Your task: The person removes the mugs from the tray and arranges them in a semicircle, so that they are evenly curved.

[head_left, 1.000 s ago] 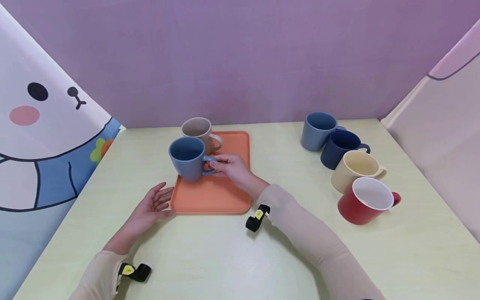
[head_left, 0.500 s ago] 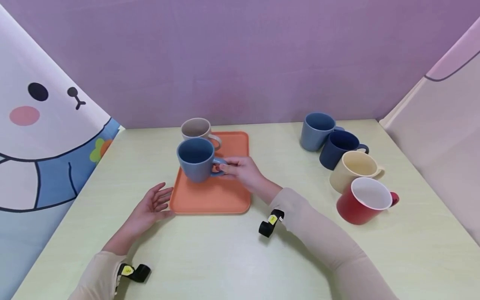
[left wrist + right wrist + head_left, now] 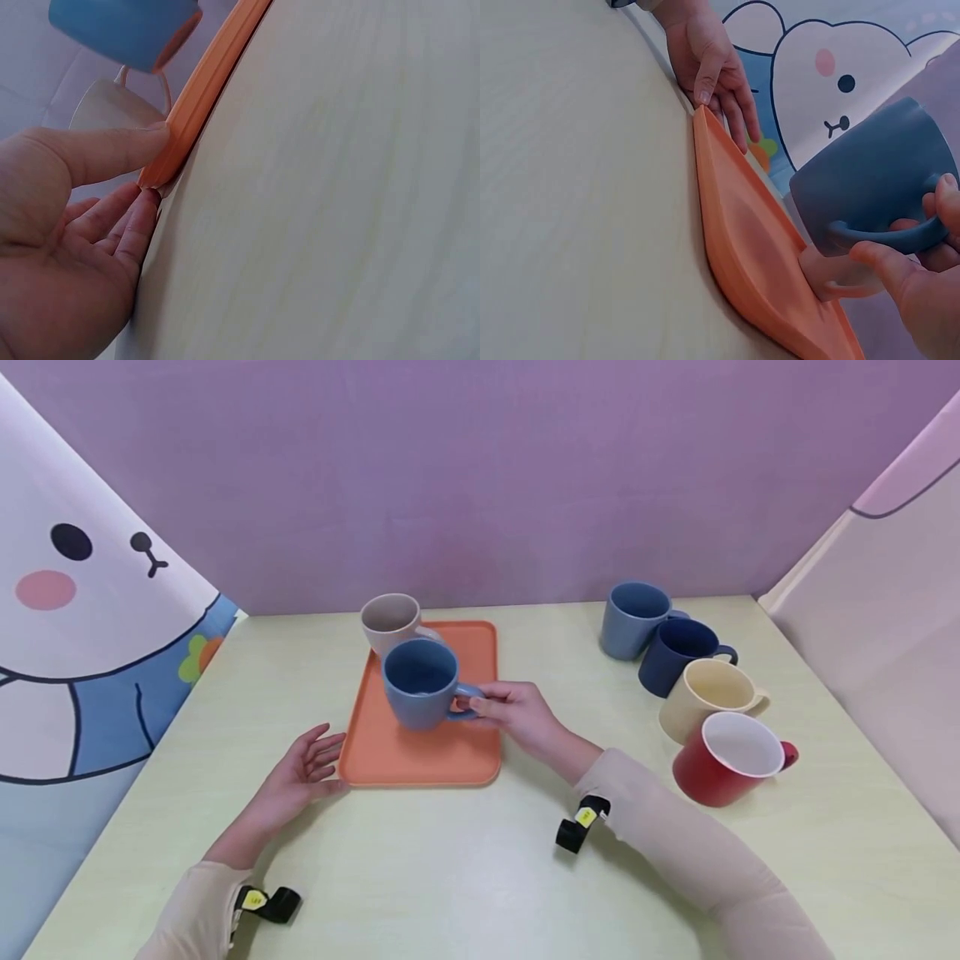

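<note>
My right hand [image 3: 525, 714] grips the handle of a grey-blue mug [image 3: 420, 697], thumb and fingers around it. The mug hangs upright above an orange tray [image 3: 427, 768]; in the left wrist view its base [image 3: 174, 43] shows clear of the tray. Behind it a pale taupe mug [image 3: 388, 617] stands at the tray's far left corner, partly hidden. At the near left corner my left hand [image 3: 296, 781] touches the tray, the thumb against its rim and the loosely extended fingers beside and below it.
On the right side of the table [image 3: 450, 877] stand a second grey-blue mug [image 3: 626, 631], a navy mug [image 3: 667, 664], a cream mug [image 3: 690, 714] and a red mug with white inside [image 3: 708, 772]. A purple cloth wall [image 3: 480, 485] rises at the back.
The right hand has carried the grey-blue mug rightward and slightly nearer above the tray, uncovering part of the tray's left side. The left hand and the other mugs have stayed put.
</note>
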The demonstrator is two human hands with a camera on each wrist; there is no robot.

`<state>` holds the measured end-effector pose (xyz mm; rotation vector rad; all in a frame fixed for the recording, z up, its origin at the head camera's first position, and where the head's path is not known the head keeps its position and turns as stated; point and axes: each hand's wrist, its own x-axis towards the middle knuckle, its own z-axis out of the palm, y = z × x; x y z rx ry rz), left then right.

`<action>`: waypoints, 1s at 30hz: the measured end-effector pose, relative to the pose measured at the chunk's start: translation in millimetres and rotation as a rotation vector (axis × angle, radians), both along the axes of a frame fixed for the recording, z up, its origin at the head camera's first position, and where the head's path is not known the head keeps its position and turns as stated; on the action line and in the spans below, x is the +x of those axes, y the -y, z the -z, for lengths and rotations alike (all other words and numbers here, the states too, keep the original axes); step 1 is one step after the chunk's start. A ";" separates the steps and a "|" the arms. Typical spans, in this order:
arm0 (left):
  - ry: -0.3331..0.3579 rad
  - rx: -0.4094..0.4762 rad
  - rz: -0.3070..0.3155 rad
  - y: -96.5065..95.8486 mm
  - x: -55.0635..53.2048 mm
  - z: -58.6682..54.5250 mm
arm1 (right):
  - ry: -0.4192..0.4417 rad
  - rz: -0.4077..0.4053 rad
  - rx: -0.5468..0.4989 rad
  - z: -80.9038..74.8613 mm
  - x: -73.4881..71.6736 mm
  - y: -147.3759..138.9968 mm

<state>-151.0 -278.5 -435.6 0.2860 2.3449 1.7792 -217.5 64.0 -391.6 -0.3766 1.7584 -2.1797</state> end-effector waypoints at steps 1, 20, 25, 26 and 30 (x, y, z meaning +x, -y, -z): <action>-0.001 0.002 0.002 0.0 0.1 -0.2 | -0.004 -0.003 -0.001 0.1 1.6 -2.8; -0.040 0.034 0.012 0.2 -1.4 -0.1 | -0.044 0.004 0.014 8.2 33.3 -59.1; -0.024 0.029 0.012 0.0 -1.4 1.5 | -0.040 0.021 0.027 9.8 40.0 -73.8; -0.020 0.027 0.010 -0.1 -1.3 2.1 | -0.041 0.022 0.024 10.1 41.5 -76.9; -0.017 0.025 0.005 -0.4 -1.3 3.0 | -0.059 0.016 0.011 11.7 47.1 -89.1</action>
